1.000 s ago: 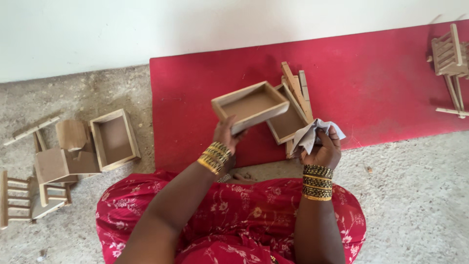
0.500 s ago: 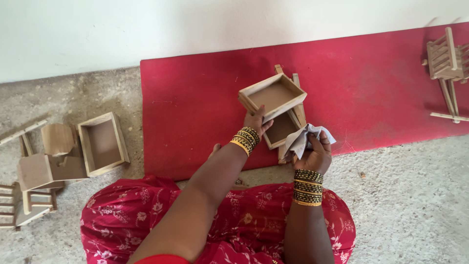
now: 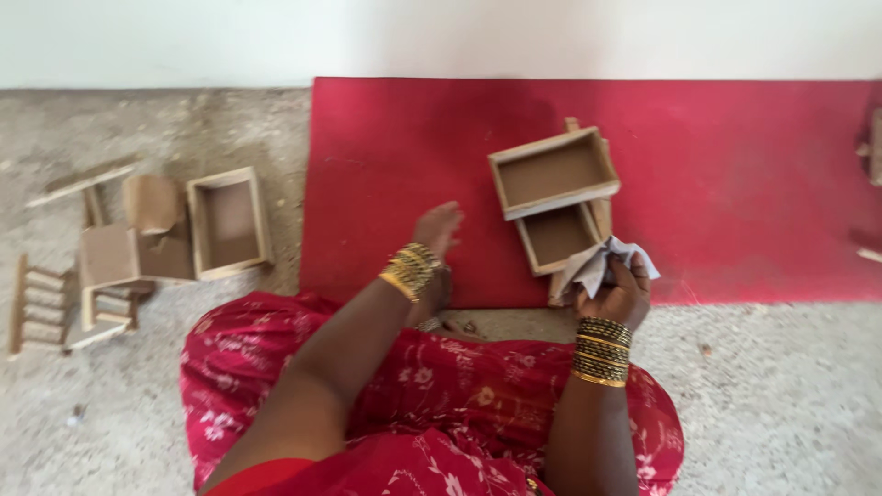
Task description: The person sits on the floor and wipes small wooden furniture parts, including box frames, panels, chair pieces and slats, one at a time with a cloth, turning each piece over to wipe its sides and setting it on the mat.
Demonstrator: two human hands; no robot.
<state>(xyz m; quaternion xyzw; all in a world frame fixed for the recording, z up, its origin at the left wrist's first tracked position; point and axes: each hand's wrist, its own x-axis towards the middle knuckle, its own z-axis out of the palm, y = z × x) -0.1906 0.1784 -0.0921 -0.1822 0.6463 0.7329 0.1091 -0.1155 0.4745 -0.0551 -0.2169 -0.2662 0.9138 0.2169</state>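
Observation:
Two small open wooden boxes lie stacked on the red mat [image 3: 735, 184]: the upper box [image 3: 554, 172] rests partly over the lower box [image 3: 559, 237], with thin wooden slats beneath them. My right hand [image 3: 617, 292] grips a crumpled piece of white paper [image 3: 602, 262] against the lower box's near corner. My left hand [image 3: 436, 230] hovers over the mat to the left of the boxes, fingers loosely apart, holding nothing. Gold and dark bangles sit on both wrists.
On the concrete floor at left lie another open wooden box [image 3: 228, 222], a brown sheet of paper [image 3: 152, 204], flat wooden panels [image 3: 107, 254], a small ladder-like frame [image 3: 37, 303] and a loose stick [image 3: 81, 184]. More wooden pieces show at the mat's right edge [image 3: 871, 147].
My left hand set the upper box down on the lower one, let go and drew back to the left. My right hand stayed on the paper.

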